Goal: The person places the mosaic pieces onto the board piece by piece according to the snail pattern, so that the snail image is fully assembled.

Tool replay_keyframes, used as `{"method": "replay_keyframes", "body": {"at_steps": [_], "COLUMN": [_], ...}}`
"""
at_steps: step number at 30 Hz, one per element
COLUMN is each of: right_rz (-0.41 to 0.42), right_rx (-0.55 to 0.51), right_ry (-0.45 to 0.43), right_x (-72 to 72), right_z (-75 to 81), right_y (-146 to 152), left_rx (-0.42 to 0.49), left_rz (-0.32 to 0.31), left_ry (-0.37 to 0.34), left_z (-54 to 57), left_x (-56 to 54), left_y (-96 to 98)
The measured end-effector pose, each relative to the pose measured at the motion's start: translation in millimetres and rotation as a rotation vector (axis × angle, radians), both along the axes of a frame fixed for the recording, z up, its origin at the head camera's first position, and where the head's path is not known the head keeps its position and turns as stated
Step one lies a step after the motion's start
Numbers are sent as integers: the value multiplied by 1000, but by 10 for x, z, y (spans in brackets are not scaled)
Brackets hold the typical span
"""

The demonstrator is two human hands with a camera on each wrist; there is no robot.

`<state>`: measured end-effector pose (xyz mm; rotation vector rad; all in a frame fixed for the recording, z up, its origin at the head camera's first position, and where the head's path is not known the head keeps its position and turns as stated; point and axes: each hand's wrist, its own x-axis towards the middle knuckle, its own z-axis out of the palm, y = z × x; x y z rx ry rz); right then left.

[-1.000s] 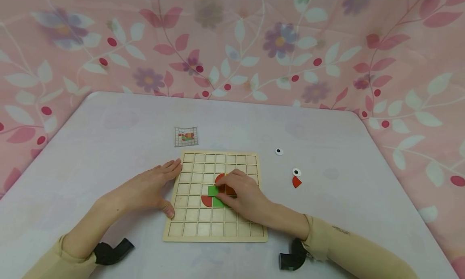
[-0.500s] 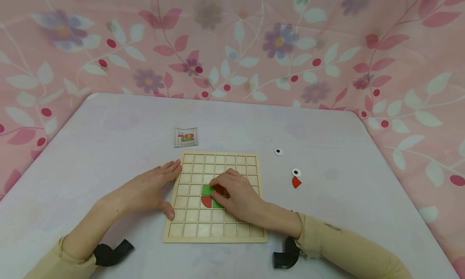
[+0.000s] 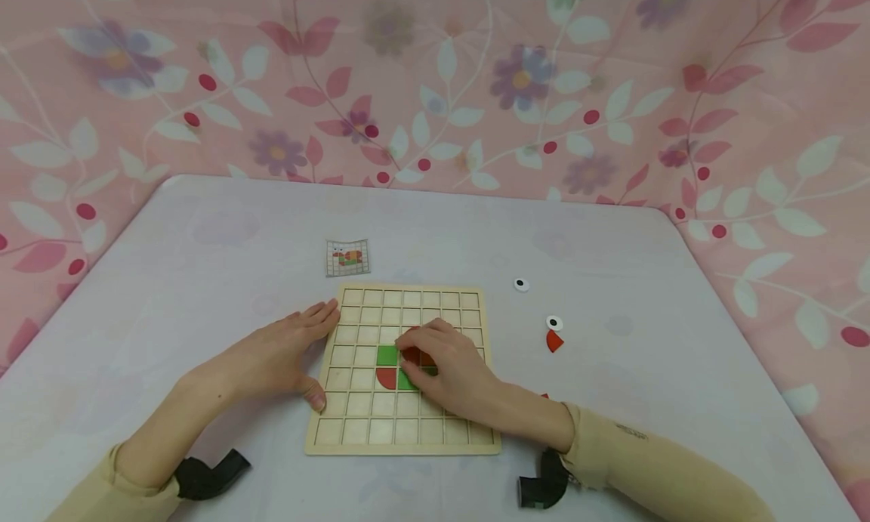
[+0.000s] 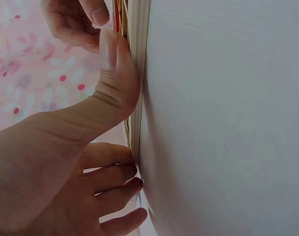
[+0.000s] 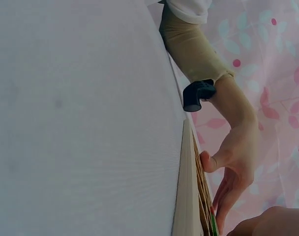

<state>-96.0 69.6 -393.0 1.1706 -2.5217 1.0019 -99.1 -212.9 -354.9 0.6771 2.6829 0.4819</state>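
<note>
In the head view a square wooden grid board [image 3: 384, 429] lies on the table. My left hand [image 3: 272, 352] rests along its left edge, thumb and fingers spread; the left wrist view shows that thumb [image 4: 117, 81] against the board's side. A green square piece [image 3: 387, 355] sits in a cell, just above a red quarter-round piece [image 3: 386, 378]. My right hand [image 3: 457, 367] hovers over the board beside the green square, fingers bent loosely, nothing visible between them. Another green piece [image 3: 406, 379] and a red-orange piece [image 3: 410, 356] are partly hidden under that hand.
Behind the board lies a small picture card [image 3: 347, 257] with a coloured figure on a grid. Right of the board are two eye discs [image 3: 521, 284] and a red quarter-round piece [image 3: 554, 341]. A further red bit [image 3: 544, 396] peeks out by the right forearm.
The green square has moved left into the cell above the red quarter-round. My right hand went left with it, then drew back slightly right, letting go. The left hand has stayed put.
</note>
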Motion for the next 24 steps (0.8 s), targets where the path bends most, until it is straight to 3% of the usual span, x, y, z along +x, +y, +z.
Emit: {"method": "replay_keyframes", "body": {"at_steps": [9, 13, 19, 24], "right_rz": [-100, -185, -355, -368], "right_rx": [-35, -46, 15, 21], "right_ry": [24, 92, 60, 53], "right_x": [8, -23, -20, 4], "right_z": [-35, -89, -126, -141], "right_y": [552, 950, 1503, 1756], "left_rx": [-14, -15, -19, -26], "left_rz": [-2, -1, 3, 17], "left_ry": [0, -4, -11, -25], "left_z": [-17, -10, 1, 0], "left_x": [-7, -12, -17, -19], "left_y": [8, 18, 26, 28]}}
